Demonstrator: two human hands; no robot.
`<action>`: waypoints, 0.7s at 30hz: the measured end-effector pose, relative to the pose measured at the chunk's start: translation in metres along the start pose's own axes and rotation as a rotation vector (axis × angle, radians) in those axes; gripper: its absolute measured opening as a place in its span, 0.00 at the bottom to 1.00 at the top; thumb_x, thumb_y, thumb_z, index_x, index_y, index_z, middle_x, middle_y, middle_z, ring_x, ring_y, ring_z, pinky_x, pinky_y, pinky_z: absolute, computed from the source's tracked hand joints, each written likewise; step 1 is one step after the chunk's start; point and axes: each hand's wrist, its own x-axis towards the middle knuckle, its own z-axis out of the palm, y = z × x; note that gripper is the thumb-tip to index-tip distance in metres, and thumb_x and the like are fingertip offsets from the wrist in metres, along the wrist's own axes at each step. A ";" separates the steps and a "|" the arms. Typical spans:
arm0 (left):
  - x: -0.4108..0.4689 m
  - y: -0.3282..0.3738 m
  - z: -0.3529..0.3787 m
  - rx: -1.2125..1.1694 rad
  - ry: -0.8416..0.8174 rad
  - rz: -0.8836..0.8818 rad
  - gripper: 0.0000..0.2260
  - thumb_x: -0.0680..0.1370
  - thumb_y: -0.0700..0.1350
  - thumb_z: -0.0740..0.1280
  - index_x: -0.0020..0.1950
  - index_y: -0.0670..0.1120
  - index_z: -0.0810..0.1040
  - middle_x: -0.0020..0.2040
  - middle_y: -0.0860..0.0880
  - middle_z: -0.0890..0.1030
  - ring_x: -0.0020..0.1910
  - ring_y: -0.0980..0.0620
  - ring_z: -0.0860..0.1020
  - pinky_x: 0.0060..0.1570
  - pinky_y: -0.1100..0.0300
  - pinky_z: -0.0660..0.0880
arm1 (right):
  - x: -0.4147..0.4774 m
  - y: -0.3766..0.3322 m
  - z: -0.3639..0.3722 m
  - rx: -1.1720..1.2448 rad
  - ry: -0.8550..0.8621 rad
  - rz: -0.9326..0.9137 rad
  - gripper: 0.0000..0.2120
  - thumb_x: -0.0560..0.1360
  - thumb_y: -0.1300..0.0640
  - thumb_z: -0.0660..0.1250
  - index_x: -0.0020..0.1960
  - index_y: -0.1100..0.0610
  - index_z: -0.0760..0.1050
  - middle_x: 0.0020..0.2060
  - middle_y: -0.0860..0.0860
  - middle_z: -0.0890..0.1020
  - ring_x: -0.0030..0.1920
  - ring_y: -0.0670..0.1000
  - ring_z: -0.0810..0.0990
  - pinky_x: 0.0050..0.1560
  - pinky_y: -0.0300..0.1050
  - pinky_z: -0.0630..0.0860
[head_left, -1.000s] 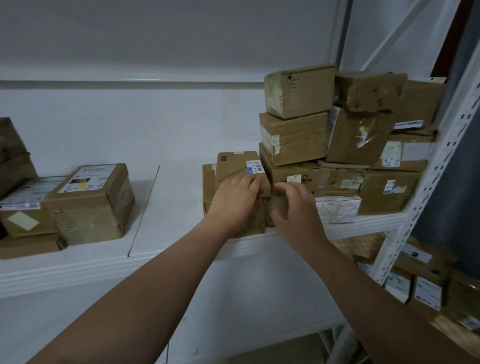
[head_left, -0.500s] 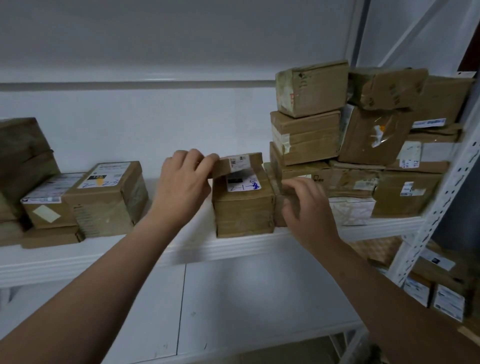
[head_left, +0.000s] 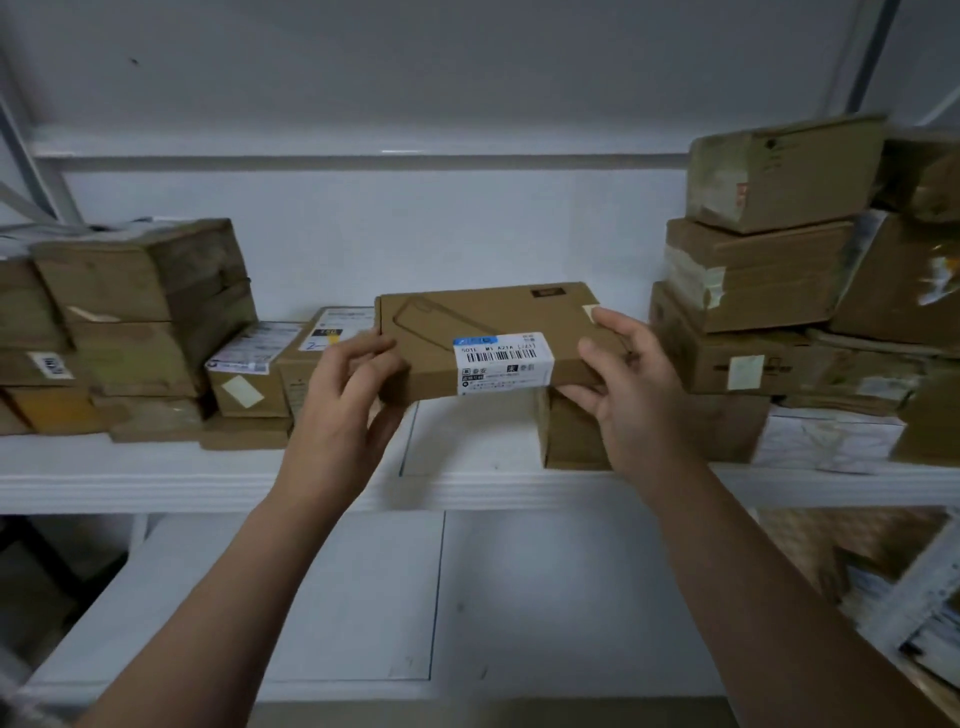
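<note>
1. A white metal shelf (head_left: 156, 467) against a pale wall is shown, with brown parcels heaped at both of its ends.
2. Half a second ago a flat cardboard box (head_left: 467, 317) was being tipped off a carton on the shelf by the left hand (head_left: 343, 410) alone, while the right hand (head_left: 634, 410) rested beside it. The box has since been lifted clear and is now held in the air just above the shelf's front edge, touching nothing on the shelf.
3. Both grips are clamped on the box: its left end is wrapped by the left hand, and its right end is pinched between the thumb and fingers of the right hand.
4. The box has been turned so that its barcode label (head_left: 501, 358) faces the camera. The pick is therefore judged done, and reading or sorting is probably next.
5. The box is thin, rectangular and sharp-edged, made of smooth matt kraft card with a faint line drawing printed on its face. The label is glossy white with a blue strip.
6. The carton (head_left: 571, 436) on the shelf below the box is plain brown.
7. The stack (head_left: 758, 275) at the shelf's right end is dented and bound in shiny tape, and the pile (head_left: 145, 312) at the left end is rumpled.
</note>
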 end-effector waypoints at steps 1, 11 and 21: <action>-0.005 -0.003 -0.004 -0.020 0.004 -0.013 0.23 0.68 0.27 0.73 0.56 0.44 0.70 0.60 0.35 0.72 0.60 0.46 0.70 0.65 0.73 0.60 | -0.005 0.004 0.005 0.004 0.008 -0.015 0.14 0.77 0.64 0.66 0.56 0.48 0.77 0.58 0.54 0.79 0.53 0.50 0.83 0.45 0.46 0.81; -0.054 -0.038 -0.034 -0.143 0.038 -0.093 0.19 0.71 0.30 0.70 0.56 0.44 0.70 0.64 0.42 0.68 0.64 0.57 0.67 0.60 0.70 0.67 | -0.048 0.045 0.044 0.061 -0.021 -0.062 0.15 0.75 0.65 0.67 0.56 0.49 0.75 0.54 0.44 0.81 0.57 0.54 0.81 0.43 0.46 0.81; -0.068 -0.069 -0.062 -0.201 0.084 -0.173 0.20 0.74 0.43 0.70 0.64 0.45 0.69 0.59 0.55 0.72 0.61 0.64 0.68 0.63 0.65 0.64 | -0.069 0.063 0.065 -0.321 -0.100 -0.339 0.10 0.74 0.45 0.66 0.54 0.44 0.72 0.52 0.37 0.77 0.53 0.38 0.76 0.53 0.35 0.74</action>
